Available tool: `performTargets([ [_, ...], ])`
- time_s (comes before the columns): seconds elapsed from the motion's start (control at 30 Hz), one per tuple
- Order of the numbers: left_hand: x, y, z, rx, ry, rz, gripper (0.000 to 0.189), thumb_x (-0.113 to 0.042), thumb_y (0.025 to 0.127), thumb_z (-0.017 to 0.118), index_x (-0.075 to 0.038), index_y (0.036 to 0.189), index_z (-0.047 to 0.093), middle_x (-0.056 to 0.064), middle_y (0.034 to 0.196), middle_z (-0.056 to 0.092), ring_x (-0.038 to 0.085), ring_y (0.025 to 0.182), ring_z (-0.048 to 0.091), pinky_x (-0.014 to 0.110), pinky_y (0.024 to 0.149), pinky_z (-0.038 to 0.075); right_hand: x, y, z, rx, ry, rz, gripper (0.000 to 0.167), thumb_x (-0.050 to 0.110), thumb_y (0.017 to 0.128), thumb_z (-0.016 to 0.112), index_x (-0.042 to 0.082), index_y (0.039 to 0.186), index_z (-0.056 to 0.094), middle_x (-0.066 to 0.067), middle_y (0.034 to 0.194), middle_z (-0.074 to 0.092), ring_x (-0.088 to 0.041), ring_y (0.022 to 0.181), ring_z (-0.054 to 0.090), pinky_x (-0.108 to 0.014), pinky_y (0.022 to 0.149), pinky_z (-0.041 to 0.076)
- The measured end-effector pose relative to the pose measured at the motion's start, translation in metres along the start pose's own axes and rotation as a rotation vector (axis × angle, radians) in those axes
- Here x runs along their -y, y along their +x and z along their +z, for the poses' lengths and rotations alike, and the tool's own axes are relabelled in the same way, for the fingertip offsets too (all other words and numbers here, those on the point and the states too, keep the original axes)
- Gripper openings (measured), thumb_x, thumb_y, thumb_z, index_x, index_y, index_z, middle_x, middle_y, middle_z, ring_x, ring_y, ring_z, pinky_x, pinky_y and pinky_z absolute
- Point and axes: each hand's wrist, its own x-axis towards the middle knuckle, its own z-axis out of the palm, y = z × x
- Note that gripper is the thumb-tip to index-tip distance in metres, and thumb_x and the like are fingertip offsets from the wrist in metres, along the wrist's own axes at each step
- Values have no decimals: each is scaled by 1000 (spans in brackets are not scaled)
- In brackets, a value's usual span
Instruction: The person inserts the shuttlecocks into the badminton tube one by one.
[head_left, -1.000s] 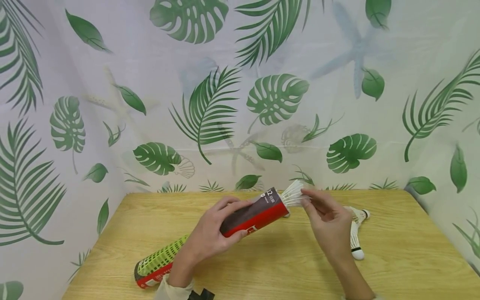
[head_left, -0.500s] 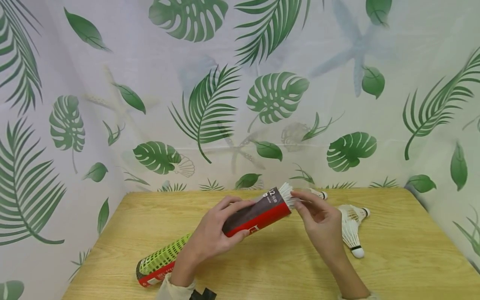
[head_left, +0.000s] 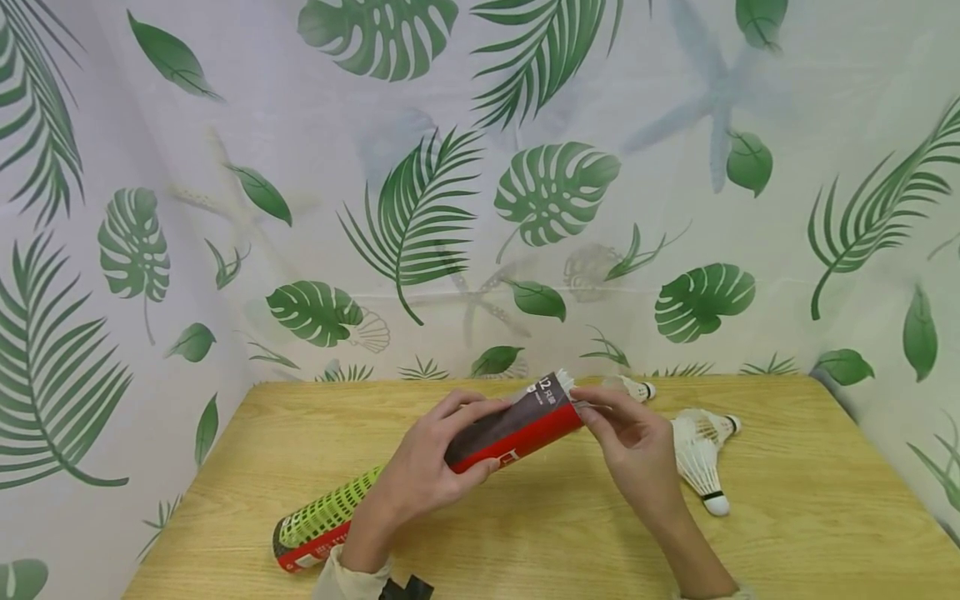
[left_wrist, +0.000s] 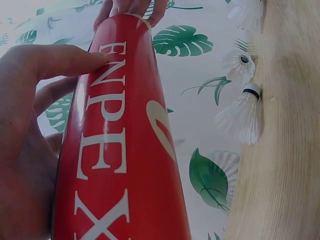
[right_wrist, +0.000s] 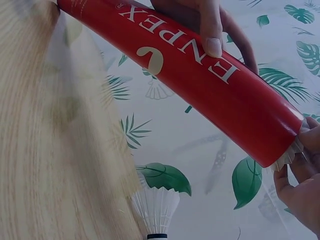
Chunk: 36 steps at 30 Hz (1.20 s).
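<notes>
A long red and black shuttlecock tube [head_left: 517, 429] with a yellow-green grid pattern slants from lower left to upper right. My left hand [head_left: 427, 462] grips it around the middle, the thumb lying over the red side in the left wrist view. From the tube's upper mouth a thin rim of shuttlecock feathers [head_left: 566, 383] sticks out; the rest of that shuttlecock is hidden inside. My right hand [head_left: 633, 450] pinches the feather edge at the mouth with thumb and fingers. The right wrist view shows these fingertips [right_wrist: 282, 185] against the feathers.
On the right of the wooden table [head_left: 810, 500] lie two touching white shuttlecocks, one with a black band [head_left: 699, 462] and one behind it [head_left: 718, 427]. Another shuttlecock [head_left: 636, 388] lies near the back edge, partly behind my right hand. A leaf-patterned cloth [head_left: 480, 208] hangs behind.
The shuttlecock has slid deeper into the tube, so only its feather rim shows. My right hand has moved left with it, uncovering the loose shuttlecocks. My left hand has barely moved.
</notes>
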Motion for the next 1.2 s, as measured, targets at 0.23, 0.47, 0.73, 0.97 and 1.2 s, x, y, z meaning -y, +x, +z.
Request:
performTargets([
  [0.23,0,-1,-2,-8,-19,8,65,-24,88,78,-47,144,54,-16,134,52,14,114,55,37,88,54,-2,2,-5,92,24,-13,26,-10,94,64,-5,119,71,-9,116,72,-15,106,71,-27,88,56],
  [0.47,-1,-2,-5,-48,-25,45,63,-22,87,79,-41,143,57,-10,136,53,16,114,56,38,88,54,2,8,-9,217,10,-55,25,-7,100,58,-3,123,66,-8,120,68,-14,109,68,-26,87,56],
  [0.73,-3,2,-9,-86,-39,102,62,-22,88,79,-38,144,58,-10,138,53,16,115,56,37,87,55,12,13,-9,242,8,-111,31,-11,101,51,-4,131,56,-8,125,66,-14,116,66,-25,94,53],
  [0.97,-2,4,-24,-162,-85,150,61,-19,88,78,-29,145,58,-5,137,55,19,117,56,39,86,56,11,22,-16,128,250,-160,38,-14,100,50,-14,137,43,-30,128,63,-31,118,67,-37,102,49],
  [1.2,-4,6,-36,-209,-129,148,58,-21,91,76,-26,146,56,-3,138,56,20,117,57,40,87,55,-4,22,-33,136,92,-48,40,-10,99,58,-8,138,50,-28,129,63,-26,117,67,-30,96,53],
])
